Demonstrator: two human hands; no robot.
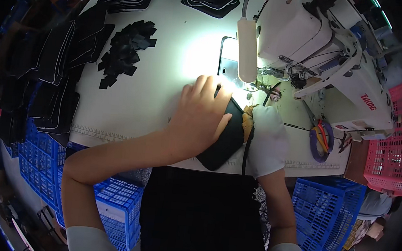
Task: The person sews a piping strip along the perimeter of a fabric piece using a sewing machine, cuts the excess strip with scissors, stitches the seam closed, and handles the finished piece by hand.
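Observation:
My left hand point(196, 118), bare, lies with its fingers stretched out and thumb apart on a black fabric piece point(223, 144) with rounded corners. The piece rests at the table's front edge, pointing up toward the needle area point(257, 85) of a white sewing machine point(308, 44). On my right hand point(270, 143) is a white glove, with yellowish covering around the fingertips. Those fingers are closed beside the piece's right edge, on a narrow black strip point(246, 156) that runs from the machine and hangs down past the glove. The exact pinch is partly hidden.
A lamp point(247, 50) lights the needle area. Scissors point(309, 113) and a purple tape ring point(321, 143) lie right. Small black pieces point(127, 47) and stacked black panels point(54, 50) sit left. Blue crates point(323, 208) stand below the table, a pink basket point(393, 142) at far right.

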